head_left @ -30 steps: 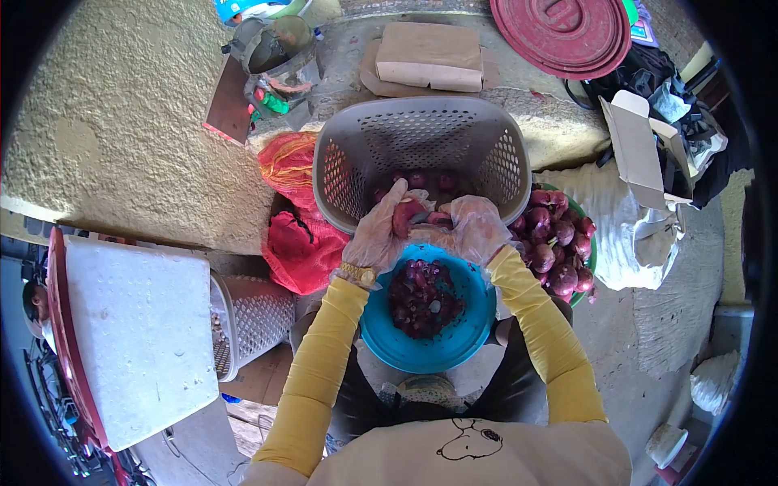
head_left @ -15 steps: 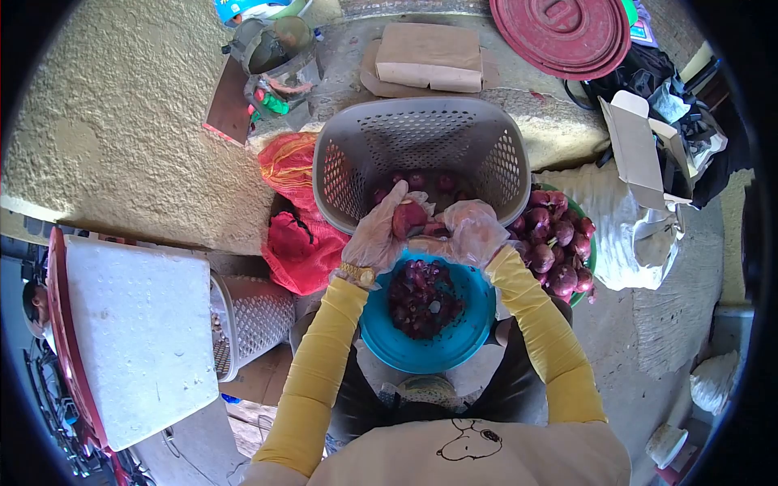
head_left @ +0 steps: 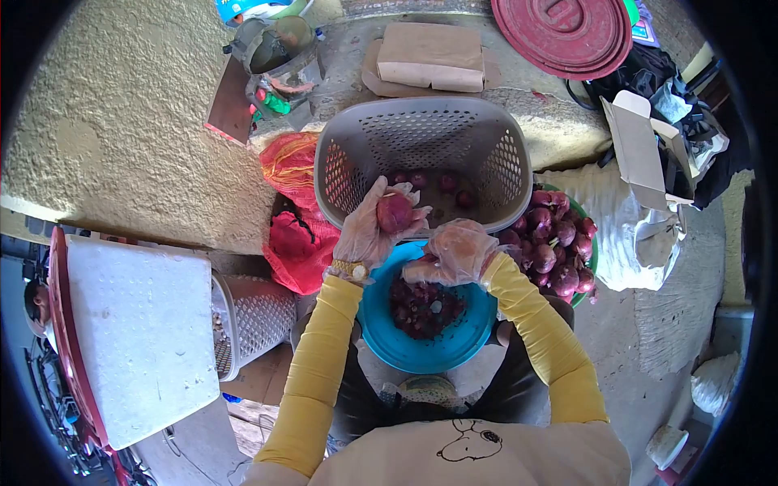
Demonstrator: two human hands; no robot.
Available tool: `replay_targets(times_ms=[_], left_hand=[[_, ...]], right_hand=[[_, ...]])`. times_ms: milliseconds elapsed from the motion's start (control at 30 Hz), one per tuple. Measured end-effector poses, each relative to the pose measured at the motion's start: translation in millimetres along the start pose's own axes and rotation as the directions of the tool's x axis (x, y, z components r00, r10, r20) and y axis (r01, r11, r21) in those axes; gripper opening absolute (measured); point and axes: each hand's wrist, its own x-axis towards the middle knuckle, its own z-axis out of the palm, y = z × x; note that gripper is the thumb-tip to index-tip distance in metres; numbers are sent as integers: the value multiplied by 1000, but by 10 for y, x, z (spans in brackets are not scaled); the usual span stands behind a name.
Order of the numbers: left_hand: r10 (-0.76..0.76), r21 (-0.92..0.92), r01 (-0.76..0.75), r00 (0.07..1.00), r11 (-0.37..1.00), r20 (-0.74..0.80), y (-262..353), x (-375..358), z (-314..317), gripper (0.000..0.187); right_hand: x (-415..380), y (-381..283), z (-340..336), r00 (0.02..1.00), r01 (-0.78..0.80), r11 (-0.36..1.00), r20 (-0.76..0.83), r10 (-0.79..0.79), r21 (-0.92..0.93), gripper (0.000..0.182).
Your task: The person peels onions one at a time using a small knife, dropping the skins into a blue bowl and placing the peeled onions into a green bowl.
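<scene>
My left hand (head_left: pixel 361 233), in a clear plastic glove with a gold watch at the wrist, is closed around a red onion (head_left: pixel 395 213) in front of the basket. My right hand (head_left: pixel 460 249), gloved the same way, has its fingers curled over the blue basin (head_left: pixel 377 336); what it holds, if anything, is hidden. Dark onion skins and scraps (head_left: pixel 421 308) lie in the basin between my knees. Several onions (head_left: pixel 448 181) rest on the bottom of the grey perforated basket (head_left: pixel 421 130). To my right, unpeeled red onions (head_left: pixel 559 243) are heaped in a green container (head_left: pixel 594 255).
A red mesh sack (head_left: pixel 304 259) lies left of the basket. Further left stand a white foam board (head_left: pixel 146 332) and a light perforated bin (head_left: pixel 259 316). Cardboard (head_left: pixel 429 57) and a red lid (head_left: pixel 563 32) are behind; a white sack (head_left: pixel 640 251) is right.
My left hand has turned and drawn slightly left with the onion, showing more of it. The right hand has separated from it and moved down and left over the basin.
</scene>
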Motion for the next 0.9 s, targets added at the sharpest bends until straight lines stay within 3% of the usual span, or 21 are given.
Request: replay_targets(times_ms=[233, 333, 400, 467, 533, 600, 733, 900], left_hand=[[18, -9, -17, 999, 1000, 46, -13, -6, 31, 53], [9, -34, -8, 999, 999, 48, 1, -31, 80, 54], [36, 10, -37, 997, 999, 67, -24, -77, 181, 53], [63, 53, -68, 994, 996, 87, -31, -64, 181, 53], [-80, 16, 78, 984, 997, 159, -20, -6, 110, 51], [-61, 50, 53, 985, 997, 163, -50, 18, 107, 50], [-72, 75, 61, 984, 995, 160, -52, -32, 163, 54], [-70, 139, 57, 994, 989, 87, -56, -68, 155, 57]], right_hand=[[-42, -17, -158, 994, 87, 990, -63, -95, -109, 78], [-24, 2, -189, 979, 3, 998, -202, -15, -63, 76], [-16, 8, -287, 953, -93, 989, -277, 122, 115, 74], [-10, 137, -243, 942, -121, 987, -302, 148, 104, 73], [-26, 148, -260, 929, -150, 984, -326, 173, 95, 72], [-62, 122, -313, 914, -185, 976, -344, 214, 117, 67], [-63, 200, -227, 882, -125, 978, -432, 187, 168, 66], [-84, 186, -226, 880, -118, 989, -452, 148, 94, 62]])
